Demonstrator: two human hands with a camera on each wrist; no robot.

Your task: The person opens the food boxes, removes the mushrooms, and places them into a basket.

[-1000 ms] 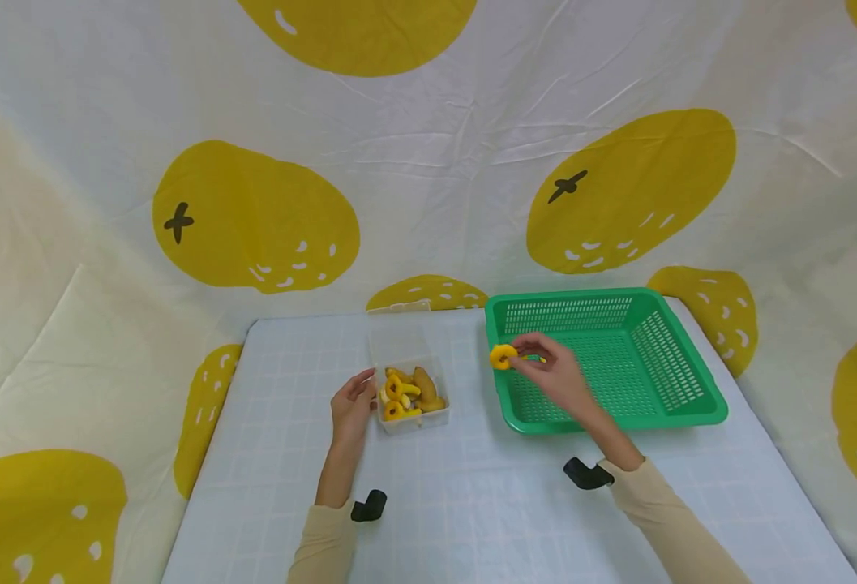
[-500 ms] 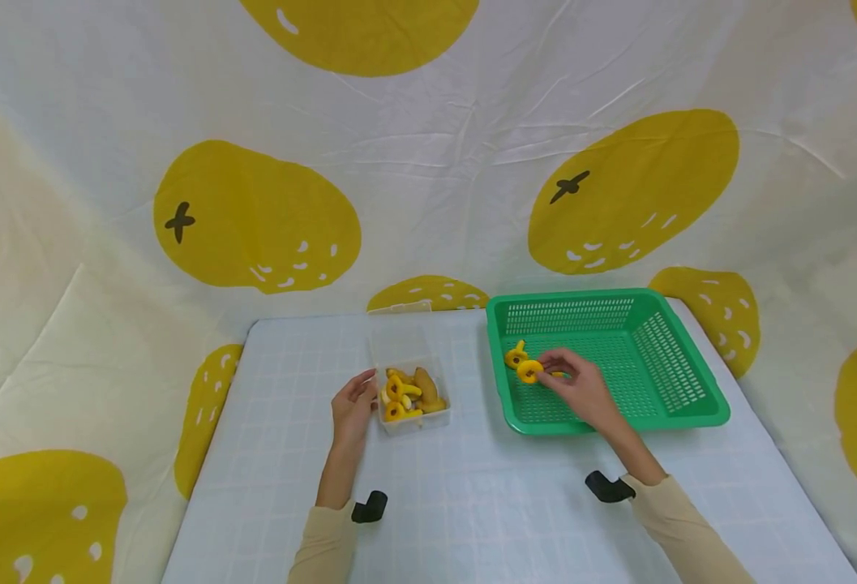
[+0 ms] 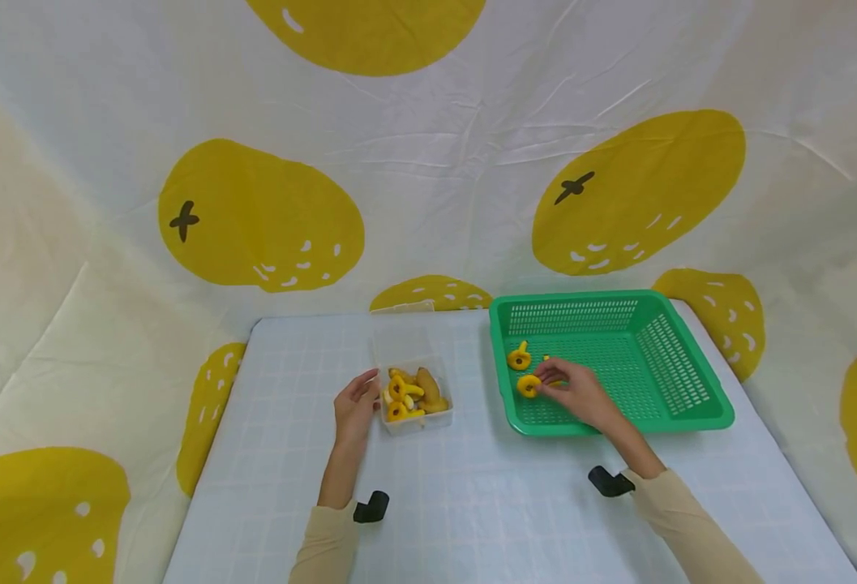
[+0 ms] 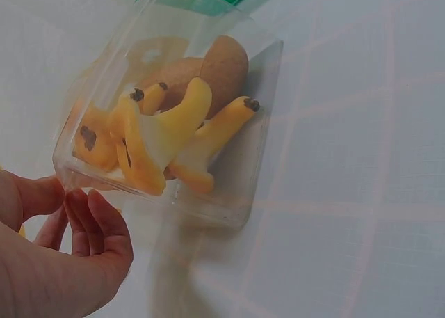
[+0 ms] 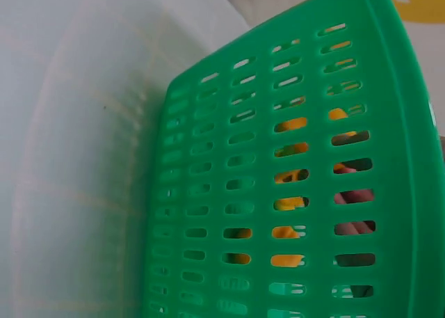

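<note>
My left hand (image 3: 355, 411) holds the left edge of a clear plastic box (image 3: 417, 422), thumb and curled fingers at its wall. Inside lie several yellow toy chanterelle mushrooms (image 4: 142, 144) and plump brown pieces (image 4: 226, 71). Its see-through lid (image 3: 402, 345) stands open behind it. Over the left part of a green basket (image 3: 497, 349), my right hand (image 3: 577, 393) pinches a yellow chanterelle mushroom (image 3: 527, 386), its round cap facing left. Another chanterelle mushroom (image 3: 519, 358) rests in the basket, with a small yellow bit showing beyond my fingers. In the right wrist view the basket wall (image 5: 264, 186) mostly hides the hand.
A pale checked cloth (image 3: 464, 503) covers the table. Behind hangs a white curtain (image 3: 435, 203) printed with big yellow fruit. The basket stands at the back right, apart from the box.
My right hand has moved from above the basket's left rim down and rightward into it, still pinching the chanterelle mushroom. The left hand stays at the box.
</note>
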